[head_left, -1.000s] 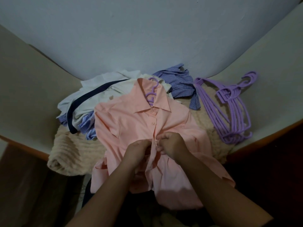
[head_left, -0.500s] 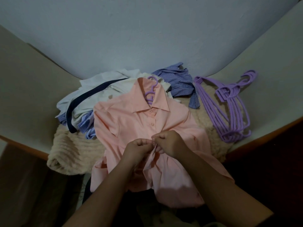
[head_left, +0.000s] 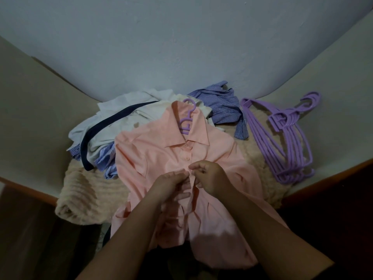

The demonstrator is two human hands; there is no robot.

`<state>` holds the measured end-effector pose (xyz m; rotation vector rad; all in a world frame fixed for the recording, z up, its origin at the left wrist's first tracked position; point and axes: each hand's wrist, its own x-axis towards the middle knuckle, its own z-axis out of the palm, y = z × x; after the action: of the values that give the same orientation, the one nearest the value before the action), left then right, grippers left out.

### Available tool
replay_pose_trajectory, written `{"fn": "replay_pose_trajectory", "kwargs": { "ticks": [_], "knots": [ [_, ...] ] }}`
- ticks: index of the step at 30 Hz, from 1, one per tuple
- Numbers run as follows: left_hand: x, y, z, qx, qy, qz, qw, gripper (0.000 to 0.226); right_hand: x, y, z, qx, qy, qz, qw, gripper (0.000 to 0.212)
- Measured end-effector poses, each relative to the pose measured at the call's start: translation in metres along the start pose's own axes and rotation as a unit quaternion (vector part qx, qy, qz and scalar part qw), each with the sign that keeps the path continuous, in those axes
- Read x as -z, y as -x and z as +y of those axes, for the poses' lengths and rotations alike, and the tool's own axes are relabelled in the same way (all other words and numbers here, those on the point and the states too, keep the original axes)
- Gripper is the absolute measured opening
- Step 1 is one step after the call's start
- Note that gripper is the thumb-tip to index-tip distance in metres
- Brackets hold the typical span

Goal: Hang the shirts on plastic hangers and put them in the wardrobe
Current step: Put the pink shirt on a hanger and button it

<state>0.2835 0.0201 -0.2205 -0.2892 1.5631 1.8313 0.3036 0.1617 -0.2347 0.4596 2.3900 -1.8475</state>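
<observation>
One view only, from a head-worn wide-angle camera. It looks forward and steeply down from the person's position at the near edge of the scene. Both forearms enter from the bottom of the frame; the left hand (head_left: 171, 183) and right hand (head_left: 210, 176) sit just below centre, close to the lens. The far wall (head_left: 181, 47) fills the upper half. Lens distortion bows the side surfaces (head_left: 36, 110) inward at left and right. No second view, so nothing is shared.
</observation>
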Motion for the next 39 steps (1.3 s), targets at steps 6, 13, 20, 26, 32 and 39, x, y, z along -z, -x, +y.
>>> {"fn": "replay_pose_trajectory", "kwargs": {
  "ticks": [6, 13, 20, 26, 32, 39],
  "knots": [
    [0.008, -0.026, 0.043, -0.127, 0.003, 0.128, 0.984, 0.014, 0.009, -0.050, -0.006, -0.069, -0.061, 0.049, 0.995, 0.026],
    [0.031, -0.066, 0.075, -0.150, -0.075, 0.191, 0.967, 0.036, 0.034, -0.112, -0.024, 0.035, 0.138, 0.122, 0.982, 0.061],
    [0.059, -0.090, 0.068, -0.201, -0.506, 0.204, 0.813, 0.061, 0.049, -0.151, -0.021, -0.015, 0.236, 0.066, 0.969, 0.057],
    [0.066, -0.091, 0.068, -0.256, -0.642, 0.206, 0.693, 0.058, 0.054, -0.153, -0.027, 0.018, 0.288, 0.059, 0.956, 0.025],
    [0.070, -0.088, 0.066, -0.277, -0.667, 0.180, 0.668, 0.057, 0.046, -0.140, -0.045, 0.039, 0.256, 0.004, 0.966, 0.029],
    [0.091, -0.092, 0.105, -0.348, -0.610, 0.248, 0.667, 0.026, 0.045, -0.155, -0.111, 0.137, 0.140, 0.109, 0.975, 0.025]
  ]
}}
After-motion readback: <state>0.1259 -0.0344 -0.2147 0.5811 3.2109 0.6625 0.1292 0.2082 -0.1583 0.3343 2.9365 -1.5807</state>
